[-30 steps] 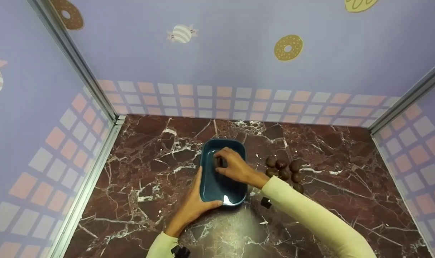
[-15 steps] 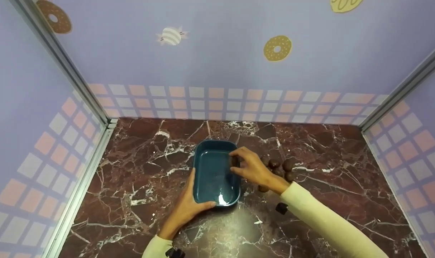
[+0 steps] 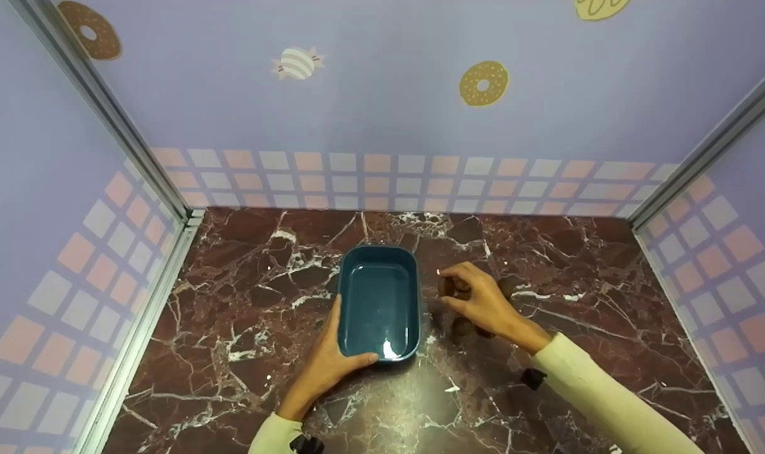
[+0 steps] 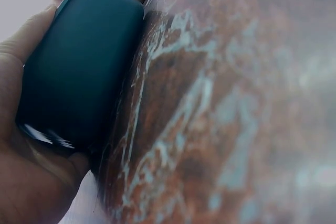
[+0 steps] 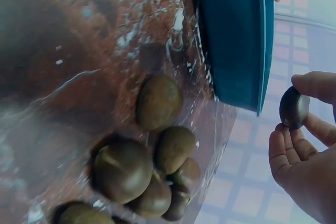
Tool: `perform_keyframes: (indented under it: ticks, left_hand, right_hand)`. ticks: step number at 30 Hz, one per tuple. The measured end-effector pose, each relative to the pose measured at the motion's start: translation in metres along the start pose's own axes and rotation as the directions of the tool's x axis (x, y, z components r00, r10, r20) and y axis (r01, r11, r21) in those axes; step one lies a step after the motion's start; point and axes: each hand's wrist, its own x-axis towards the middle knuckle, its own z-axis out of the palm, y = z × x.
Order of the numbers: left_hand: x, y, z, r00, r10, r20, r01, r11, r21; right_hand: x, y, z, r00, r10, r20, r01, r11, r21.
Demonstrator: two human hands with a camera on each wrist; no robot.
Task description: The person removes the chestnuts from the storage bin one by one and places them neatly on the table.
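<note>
A deep teal rectangular baking dish point(image 3: 379, 302) sits on the table, its glossy floor showing. At its near left corner my left hand point(image 3: 333, 359) grips the dish, thumb along the near end and fingers along the left side. Just right of the dish, my right hand point(image 3: 485, 306) pinches one dark brown chestnut point(image 5: 294, 107) between thumb and fingertips, raised above the table. Beneath that hand lie several more chestnuts point(image 5: 123, 169) in a loose cluster, partly hidden by it in the head view.
The tabletop is dark red marble point(image 3: 263, 296) with white veins. Lilac walls with pink and white squares point(image 3: 379, 184) close off the back and both sides. A metal rail point(image 3: 146, 328) runs along the left edge.
My right hand has moved right, from inside the dish to above the chestnut cluster, with the chestnut still pinched. My left hand keeps its grip on the dish; the head view has shifted slightly.
</note>
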Motion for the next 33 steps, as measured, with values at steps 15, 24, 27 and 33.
perform_keyframes:
  ticks: [15,24,27,33]
  left_hand:
    - [0.000,0.000,0.001,1.000,0.002,0.003,-0.002,1.000,-0.024]
    - [0.000,-0.001,0.001,1.000,-0.007,0.004,0.007,1.000,-0.025]
    - [0.000,0.000,0.001,1.000,-0.010,0.004,0.011,1.000,-0.023]
    - [0.000,0.000,0.000,1.000,-0.002,0.001,0.002,1.000,0.000]
  right_hand:
    - [-0.043,0.009,-0.006,0.998,-0.049,-0.026,0.048,0.998,-0.036]
    - [-0.073,0.019,-0.002,0.999,-0.020,-0.026,0.018,0.997,-0.072]
    - [-0.082,0.022,0.001,1.000,0.007,-0.022,-0.008,0.999,-0.053]
    - [-0.099,0.025,0.011,0.999,0.039,-0.019,-0.040,0.998,-0.048]
